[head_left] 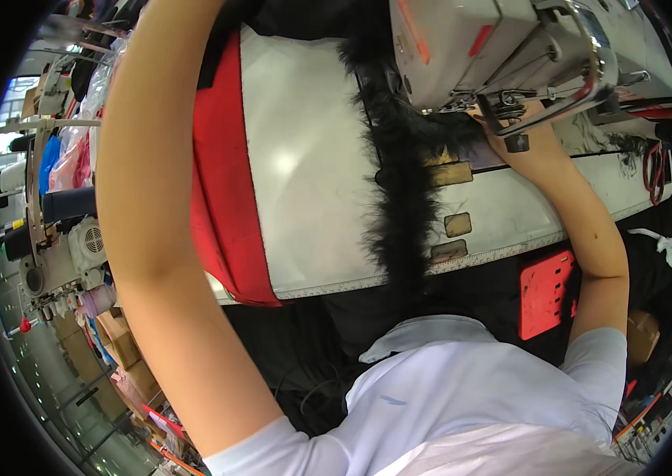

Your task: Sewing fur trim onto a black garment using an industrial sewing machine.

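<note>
A strip of black fluffy fur trim (pixel 403 182) hangs down over the white sewing table (pixel 304 166) and over its near edge. One end of the trim runs right, under the head of a white sewing machine (pixel 451 55). My right hand (pixel 528 149) is at that end, beside the needle area. Machine parts and a metal bar cover its fingers, so their grip is hidden. My left arm (pixel 145 174) stretches far forward along the left side, and its hand lies beyond the upper edge of the picture.
Red cloth (pixel 229 182) covers the table's left end. A measuring tape (pixel 502 250) runs along the near edge. Below it, a red slotted plate (pixel 546 295) sits at the right, close to my right elbow. Other machines (pixel 66 254) and cardboard boxes (pixel 118 341) stand at the left.
</note>
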`<state>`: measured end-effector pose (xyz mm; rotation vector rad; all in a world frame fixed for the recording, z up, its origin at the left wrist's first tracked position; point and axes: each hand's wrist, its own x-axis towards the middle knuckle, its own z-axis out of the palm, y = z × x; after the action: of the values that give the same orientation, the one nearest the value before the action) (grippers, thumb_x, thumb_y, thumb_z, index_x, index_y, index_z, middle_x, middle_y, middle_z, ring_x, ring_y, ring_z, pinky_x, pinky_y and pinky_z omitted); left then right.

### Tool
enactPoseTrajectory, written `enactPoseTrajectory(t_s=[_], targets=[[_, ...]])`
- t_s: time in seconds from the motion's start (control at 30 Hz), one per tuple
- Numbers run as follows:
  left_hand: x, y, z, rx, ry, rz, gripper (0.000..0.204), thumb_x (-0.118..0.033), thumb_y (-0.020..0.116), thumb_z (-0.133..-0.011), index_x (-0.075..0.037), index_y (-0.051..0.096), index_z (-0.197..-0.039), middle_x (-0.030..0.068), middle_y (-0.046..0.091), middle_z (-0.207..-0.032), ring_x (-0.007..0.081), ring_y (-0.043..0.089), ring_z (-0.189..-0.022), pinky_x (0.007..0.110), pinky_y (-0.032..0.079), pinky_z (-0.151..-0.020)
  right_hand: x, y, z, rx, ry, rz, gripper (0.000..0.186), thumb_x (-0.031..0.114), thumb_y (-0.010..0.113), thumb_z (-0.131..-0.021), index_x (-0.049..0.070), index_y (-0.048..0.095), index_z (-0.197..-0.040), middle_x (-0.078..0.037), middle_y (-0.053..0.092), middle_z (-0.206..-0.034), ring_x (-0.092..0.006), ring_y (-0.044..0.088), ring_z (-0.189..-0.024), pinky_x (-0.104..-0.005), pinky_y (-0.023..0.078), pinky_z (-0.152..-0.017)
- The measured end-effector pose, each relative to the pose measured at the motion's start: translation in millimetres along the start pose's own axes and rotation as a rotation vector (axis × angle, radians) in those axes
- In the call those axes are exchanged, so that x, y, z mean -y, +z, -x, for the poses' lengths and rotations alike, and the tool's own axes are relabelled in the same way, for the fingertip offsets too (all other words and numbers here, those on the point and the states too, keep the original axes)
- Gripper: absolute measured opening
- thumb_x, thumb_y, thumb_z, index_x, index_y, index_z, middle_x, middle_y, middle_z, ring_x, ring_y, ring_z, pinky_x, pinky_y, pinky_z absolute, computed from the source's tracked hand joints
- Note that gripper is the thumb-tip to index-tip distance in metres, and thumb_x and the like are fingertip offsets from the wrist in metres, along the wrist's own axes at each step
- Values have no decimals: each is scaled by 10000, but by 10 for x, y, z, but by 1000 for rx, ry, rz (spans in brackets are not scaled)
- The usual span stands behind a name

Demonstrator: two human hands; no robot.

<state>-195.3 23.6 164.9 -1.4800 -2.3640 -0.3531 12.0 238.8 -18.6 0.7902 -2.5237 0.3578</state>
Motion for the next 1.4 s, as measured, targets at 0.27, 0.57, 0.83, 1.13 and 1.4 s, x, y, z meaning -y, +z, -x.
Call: enactPoseTrajectory(t_s=[0.27, 0.57, 0.83, 1.13, 1.4], targets=[[-500, 412, 1411, -20, -11, 1, 130, -13, 618, -762, -117, 689, -794, -27, 670, -855, 150, 637, -757, 300, 436, -675, 71, -85, -103, 20, 12, -26, 207, -9, 604, -584, 25, 663, -780, -88, 612, -905, -278, 567, -855, -384, 461, -803], [-726, 822, 1402, 72, 234, -323, 144, -73, 647, -729, -144, 655, -854, -74, 579, -923, 105, 532, -737, 271, 404, -738, 30, -79, -125, -44, 8, -100, 139, 37, 613, -792, 42, 653, -926, -134, 621, -861, -349, 597, -806, -409, 479, -703], [-1095, 666, 1685, 110, 243, -126, 129, -128, 637, -802, -78, 664, -918, -40, 588, -928, 82, 557, -803, 252, 404, -730, 34, -72, -110, 4, 82, -227, 141, 62, 645, -783, 52, 684, -918, -120, 626, -799, -308, 605, -742, -395, 478, -685], [-1640, 896, 1749, 75, -268, -223, 350, -346, 756, -728, -123, 609, -954, -12, 557, -896, 146, 549, -797, 295, 351, -761, 78, -169, -224, 101, -53, -53, 142, 75, 684, -714, 73, 698, -855, -96, 615, -740, -298, 604, -707, -403, 467, -616], [-1404, 904, 1706, 26, -139, -168, 320, -164, 680, -756, -136, 627, -1070, -45, 582, -1000, 115, 551, -864, 286, 361, -788, -44, -434, -140, 57, -209, 173, 82, 109, 661, -624, 63, 623, -680, -54, 581, -852, -265, 562, -794, -371, 446, -714]])
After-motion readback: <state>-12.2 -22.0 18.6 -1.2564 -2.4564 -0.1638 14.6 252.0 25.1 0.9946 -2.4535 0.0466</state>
